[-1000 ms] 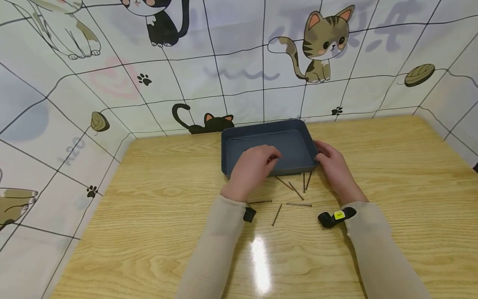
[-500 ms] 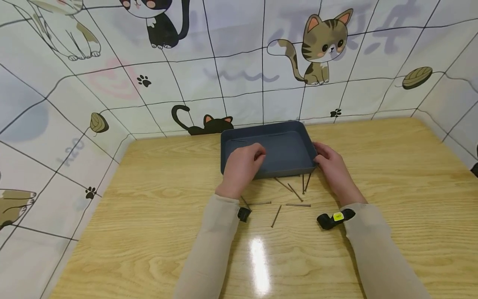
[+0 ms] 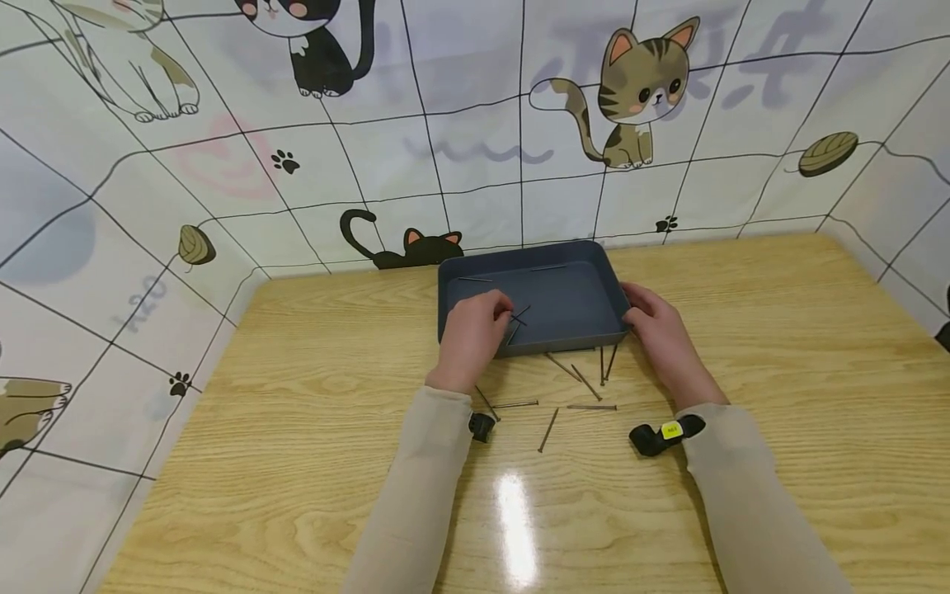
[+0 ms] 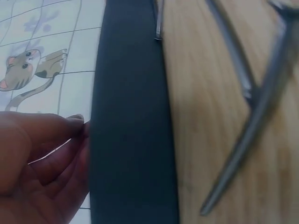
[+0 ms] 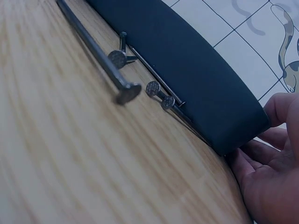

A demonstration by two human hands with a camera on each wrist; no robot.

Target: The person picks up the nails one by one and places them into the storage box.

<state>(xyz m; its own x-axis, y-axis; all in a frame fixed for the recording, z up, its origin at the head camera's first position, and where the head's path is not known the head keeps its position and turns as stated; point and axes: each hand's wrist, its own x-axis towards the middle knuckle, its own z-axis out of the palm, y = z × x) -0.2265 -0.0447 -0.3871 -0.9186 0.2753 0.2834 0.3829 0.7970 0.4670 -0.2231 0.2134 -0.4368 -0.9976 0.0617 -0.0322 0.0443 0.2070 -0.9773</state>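
The dark blue shallow tray [image 3: 571, 301] stands on the wooden table against the patterned backdrop. My left hand [image 3: 469, 334] reaches over its front left side, thumb and forefinger together in a pinch. Thin nails [image 3: 522, 319] cross each other right at those fingertips, inside the tray; in the left wrist view the tray wall [image 4: 133, 116] hides the tips. My right hand [image 3: 663, 334] grips the tray's front right corner, its fingers [image 5: 275, 149] around the edge in the right wrist view. Two more nails lie farther back in the tray, one being the nail [image 3: 475, 280] at left.
Several loose nails lie on the table [image 3: 297, 412] before the tray, among them a nail [image 3: 548, 430] nearest the front and a nail [image 3: 591, 407] to its right. Some nails [image 5: 159, 77] lie close along the tray's front wall.
My left hand has moved left within the tray's outline, and crossed nails now show at its fingertips. My right hand stays on the tray corner.
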